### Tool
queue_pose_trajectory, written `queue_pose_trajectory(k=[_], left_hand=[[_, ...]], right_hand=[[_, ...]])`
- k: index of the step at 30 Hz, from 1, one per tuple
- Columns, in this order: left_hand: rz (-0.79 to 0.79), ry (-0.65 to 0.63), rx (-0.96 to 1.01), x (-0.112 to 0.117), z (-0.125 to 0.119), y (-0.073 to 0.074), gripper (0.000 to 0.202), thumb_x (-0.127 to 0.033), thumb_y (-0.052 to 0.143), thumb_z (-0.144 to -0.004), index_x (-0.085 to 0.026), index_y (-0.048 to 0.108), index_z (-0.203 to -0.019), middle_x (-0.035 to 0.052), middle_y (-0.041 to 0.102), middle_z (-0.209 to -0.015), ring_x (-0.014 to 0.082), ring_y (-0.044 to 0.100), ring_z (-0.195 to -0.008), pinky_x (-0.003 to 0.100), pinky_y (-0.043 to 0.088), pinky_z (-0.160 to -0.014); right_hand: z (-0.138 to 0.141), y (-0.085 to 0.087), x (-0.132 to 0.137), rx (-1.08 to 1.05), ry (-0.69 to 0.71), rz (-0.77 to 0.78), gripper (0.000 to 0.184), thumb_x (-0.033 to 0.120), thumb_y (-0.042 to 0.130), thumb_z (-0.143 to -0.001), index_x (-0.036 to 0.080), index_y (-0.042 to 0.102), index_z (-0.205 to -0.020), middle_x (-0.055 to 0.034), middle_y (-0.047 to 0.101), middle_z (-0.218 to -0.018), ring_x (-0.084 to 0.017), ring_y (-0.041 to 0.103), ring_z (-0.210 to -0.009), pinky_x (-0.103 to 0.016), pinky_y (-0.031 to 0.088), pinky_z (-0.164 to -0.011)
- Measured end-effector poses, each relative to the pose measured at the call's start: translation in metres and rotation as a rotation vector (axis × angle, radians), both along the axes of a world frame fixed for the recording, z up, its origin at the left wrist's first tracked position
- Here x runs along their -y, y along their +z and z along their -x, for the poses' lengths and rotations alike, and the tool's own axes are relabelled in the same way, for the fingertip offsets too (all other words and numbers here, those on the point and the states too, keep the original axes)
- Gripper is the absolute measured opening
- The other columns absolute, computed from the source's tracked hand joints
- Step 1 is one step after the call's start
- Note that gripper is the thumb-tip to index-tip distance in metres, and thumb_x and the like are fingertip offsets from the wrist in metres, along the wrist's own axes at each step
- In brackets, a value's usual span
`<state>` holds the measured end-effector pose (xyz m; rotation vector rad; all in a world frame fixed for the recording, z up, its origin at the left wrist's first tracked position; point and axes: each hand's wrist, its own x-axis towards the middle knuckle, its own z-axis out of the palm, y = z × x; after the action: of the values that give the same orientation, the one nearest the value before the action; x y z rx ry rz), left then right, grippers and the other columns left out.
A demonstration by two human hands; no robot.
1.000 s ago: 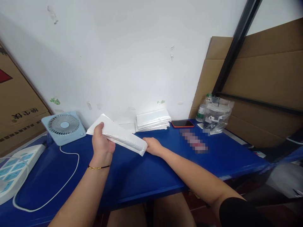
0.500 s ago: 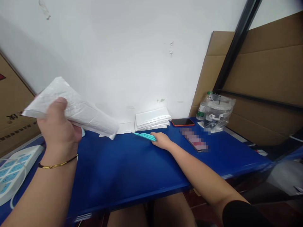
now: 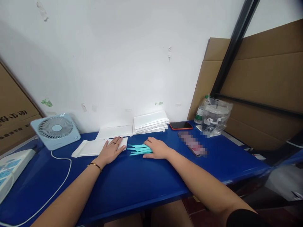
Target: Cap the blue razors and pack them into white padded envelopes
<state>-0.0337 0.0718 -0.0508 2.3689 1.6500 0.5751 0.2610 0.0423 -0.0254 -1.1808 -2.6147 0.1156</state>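
My left hand [image 3: 112, 150] rests palm down, fingers spread, on a flat white packet [image 3: 91, 147] that lies on the table. A ring and a bracelet show on that hand and wrist. My right hand [image 3: 156, 148] is curled over a loose bundle of thin turquoise sticks [image 3: 137, 149], thumb on the near side and fingers on the far side. The stick ends fan out to the left, close to the packet's right end; their other ends are hidden under my palm. Behind the sticks is a stack of white packets [image 3: 151, 122], with another white packet [image 3: 115, 131] lying to its left.
A light blue fan [image 3: 56, 130] and a power strip [image 3: 11, 171] with a white cable [image 3: 67, 176] occupy the left of the blue table [image 3: 132, 186]. Two phones, one red-edged [image 3: 181, 125], one blurred [image 3: 193, 143], lie right. A bottle [image 3: 200, 112] and bagged container [image 3: 216, 116] stand behind.
My left hand has come down and right, laying the raised white packet on the table and opening flat on it. The turquoise sticks have shifted slightly left and fanned out under my right hand.
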Motion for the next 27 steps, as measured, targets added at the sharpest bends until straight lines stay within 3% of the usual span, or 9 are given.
queue_pose_trajectory(k=[4,7,10,13,15,17,21,24,27], left_hand=[[0.007,0.002,0.061,-0.002,0.003,0.004,0.054,-0.053,0.035,-0.086,-0.027,0.04,-0.134,0.009,0.038,-0.142,0.0257,0.026,-0.134,0.052,0.01,-0.107],[-0.063,-0.038,0.075,0.007,-0.013,0.018,0.059,-0.053,0.034,-0.086,-0.022,0.038,-0.135,0.0121,0.039,-0.14,0.0272,0.031,-0.131,0.047,0.019,-0.107],[0.027,-0.32,0.048,0.026,-0.038,0.036,0.056,-0.055,0.045,-0.081,-0.027,0.047,-0.129,0.0093,0.051,-0.129,0.0257,0.045,-0.118,0.038,0.031,-0.101],[0.132,-0.461,-0.047,0.044,-0.06,0.045,0.077,-0.063,0.065,-0.059,-0.028,0.05,-0.126,0.009,0.053,-0.121,0.0289,0.048,-0.109,0.037,0.037,-0.093],[0.142,-0.47,-0.073,0.051,-0.071,0.043,0.084,-0.063,0.069,-0.053,-0.027,0.049,-0.125,0.009,0.052,-0.118,0.0292,0.048,-0.107,0.037,0.038,-0.091],[0.144,-0.468,-0.049,0.053,-0.081,0.039,0.073,-0.059,0.066,-0.061,-0.025,0.049,-0.124,0.0087,0.051,-0.116,0.0274,0.047,-0.106,0.037,0.038,-0.09],[0.171,-0.501,0.028,0.051,-0.096,0.033,0.046,-0.047,0.053,-0.079,-0.026,0.051,-0.12,0.0067,0.051,-0.113,0.0233,0.047,-0.104,0.036,0.038,-0.091],[0.217,-0.529,0.061,0.046,-0.101,0.037,0.051,-0.05,0.058,-0.075,-0.027,0.052,-0.12,0.0064,0.052,-0.114,0.0235,0.048,-0.106,0.035,0.039,-0.092],[0.228,-0.468,0.054,0.046,-0.101,0.041,0.063,-0.058,0.057,-0.072,-0.024,0.05,-0.124,0.0105,0.05,-0.122,0.0279,0.045,-0.114,0.039,0.037,-0.095]], right_hand=[[0.017,-0.002,0.021,0.066,0.074,-0.086,0.073,0.071,0.04,-0.076,0.018,0.044,-0.125,-0.0132,0.049,-0.111,-0.028,0.046,-0.1,-0.041,0.041,-0.081],[0.024,-0.002,0.034,0.074,0.112,-0.099,0.075,0.071,0.037,-0.077,0.017,0.043,-0.128,-0.014,0.051,-0.11,-0.028,0.045,-0.099,-0.041,0.04,-0.081],[0.02,0.001,0.034,0.048,0.111,-0.071,0.077,0.072,0.043,-0.073,0.018,0.045,-0.128,-0.0131,0.051,-0.108,-0.028,0.045,-0.097,-0.042,0.039,-0.081],[0.0,0.008,0.022,-0.003,0.1,0.037,0.084,0.071,0.059,-0.06,0.021,0.049,-0.126,-0.0103,0.051,-0.108,-0.027,0.046,-0.097,-0.041,0.039,-0.084],[-0.021,0.014,0.013,-0.04,0.12,0.144,0.087,0.064,0.07,-0.052,0.023,0.05,-0.125,-0.0081,0.05,-0.112,-0.027,0.045,-0.101,-0.04,0.039,-0.087],[-0.041,0.019,0.006,-0.07,0.107,0.241,0.088,0.057,0.076,-0.047,0.022,0.052,-0.124,-0.0074,0.05,-0.112,-0.026,0.046,-0.101,-0.038,0.04,-0.087],[-0.061,0.022,0.002,-0.115,0.032,0.395,0.073,0.05,0.077,-0.05,0.021,0.058,-0.114,-0.0051,0.053,-0.1,-0.018,0.054,-0.081,-0.029,0.046,-0.069],[-0.063,0.022,0.002,-0.135,0.04,0.453,0.068,0.05,0.077,-0.051,0.021,0.06,-0.11,-0.0031,0.055,-0.092,-0.015,0.055,-0.073,-0.026,0.047,-0.062],[-0.063,0.023,0.002,-0.173,0.012,0.466,0.068,0.055,0.072,-0.057,0.021,0.059,-0.114,-0.0056,0.056,-0.099,-0.018,0.058,-0.08,-0.028,0.049,-0.067]])
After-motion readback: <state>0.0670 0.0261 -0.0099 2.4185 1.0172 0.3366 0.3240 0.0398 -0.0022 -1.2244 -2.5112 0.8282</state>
